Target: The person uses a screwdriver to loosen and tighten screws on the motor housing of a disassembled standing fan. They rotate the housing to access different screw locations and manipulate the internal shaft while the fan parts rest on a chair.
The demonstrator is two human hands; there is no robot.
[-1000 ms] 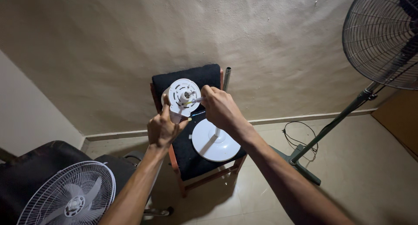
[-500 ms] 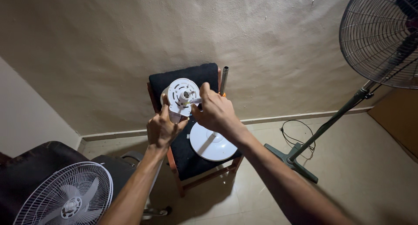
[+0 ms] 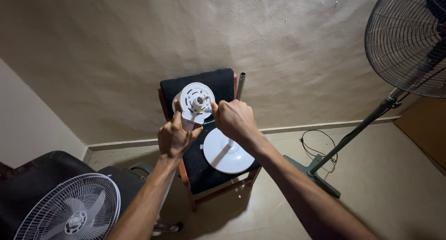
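Note:
My left hand (image 3: 174, 137) grips the neck of a white round fan motor housing (image 3: 197, 102) and holds it up over a black-cushioned wooden chair (image 3: 203, 172). My right hand (image 3: 234, 118) is closed in a fist at the housing's right edge, by the small shaft in its centre; what the fingers pinch is hidden. A white round fan base (image 3: 227, 151) with a short post lies on the chair seat below both hands.
A metal pole (image 3: 240, 85) leans at the chair's back. A tall dark standing fan (image 3: 409, 40) on a cross foot (image 3: 316, 175) is at the right, with a cable (image 3: 318, 142) on the floor. A white fan guard with blades (image 3: 72, 212) rests against dark bags at lower left.
My right hand has stayed at the housing's centre while the view shifted slightly; the housing is held in nearly the same place.

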